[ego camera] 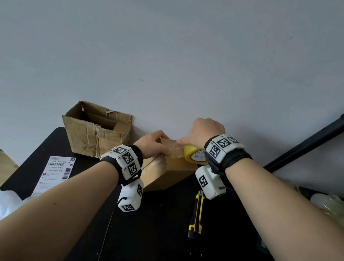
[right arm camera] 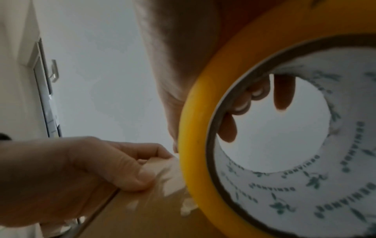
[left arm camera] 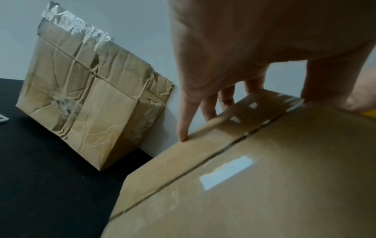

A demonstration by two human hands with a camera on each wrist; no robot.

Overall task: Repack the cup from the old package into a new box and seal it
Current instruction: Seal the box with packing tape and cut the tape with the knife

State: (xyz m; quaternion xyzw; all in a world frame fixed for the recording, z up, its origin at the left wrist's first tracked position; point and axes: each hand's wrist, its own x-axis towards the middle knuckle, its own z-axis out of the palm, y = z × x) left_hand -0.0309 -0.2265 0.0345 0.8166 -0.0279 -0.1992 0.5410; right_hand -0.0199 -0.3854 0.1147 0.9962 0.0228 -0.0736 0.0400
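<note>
The new cardboard box (ego camera: 171, 167) stands closed on the black table near the wall, with clear tape along its top seam (left arm camera: 264, 177). My left hand (ego camera: 153, 143) holds its far left edge: the fingers (left arm camera: 183, 128) reach over the edge and the thumb (right arm camera: 142, 180) presses the tape down. My right hand (ego camera: 204, 129) grips a yellow tape roll (ego camera: 189, 153) at the box's right end, with fingertips inside the roll's printed core (right arm camera: 282, 93). The old, crumpled box (ego camera: 88, 134) stands open to the left. No cup is visible.
A yellow and black utility knife (ego camera: 196, 212) lies on the table (ego camera: 152, 238) in front of the box. A white shipping label (ego camera: 55, 174) and clear plastic wrapping (ego camera: 2, 200) lie at the left. A black bar (ego camera: 314, 140) slants up at the right.
</note>
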